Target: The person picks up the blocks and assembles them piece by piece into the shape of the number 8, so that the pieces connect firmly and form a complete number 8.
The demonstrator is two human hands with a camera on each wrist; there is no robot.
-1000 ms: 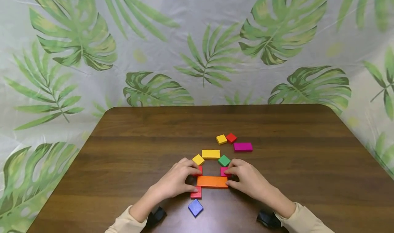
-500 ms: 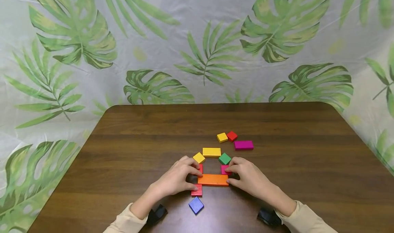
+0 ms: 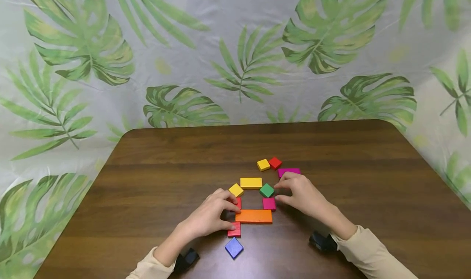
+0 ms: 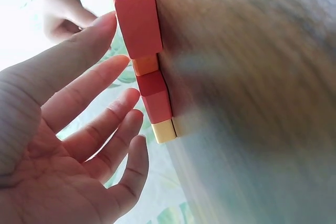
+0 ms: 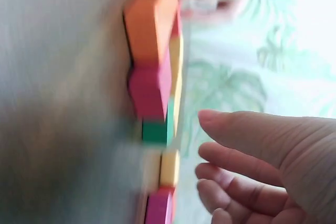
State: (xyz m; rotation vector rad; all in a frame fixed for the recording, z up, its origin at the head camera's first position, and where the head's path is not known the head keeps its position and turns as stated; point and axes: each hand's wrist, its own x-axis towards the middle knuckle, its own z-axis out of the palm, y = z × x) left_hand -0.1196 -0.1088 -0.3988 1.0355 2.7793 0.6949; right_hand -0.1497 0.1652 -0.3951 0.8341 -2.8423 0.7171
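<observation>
Orange rectangular wooden-looking block (image 3: 254, 217) lies at six o'clock in the block ring (image 3: 251, 183); the right hand (image 3: 303, 192), empty, fingers loose, has left its three-o'clock end unheld; the left hand (image 3: 212, 213), relaxed, touches nine o'clock.

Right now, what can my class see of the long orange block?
The long orange block is a plain bar, perhaps painted wood, lying flat and crosswise on the table. A magenta block seems to meet its far edge at the right, a partly covered red block at the left; a nearer red block seems to meet its near edge. The left hand is by its left end; whether the fingers touch it is unclear.
</observation>
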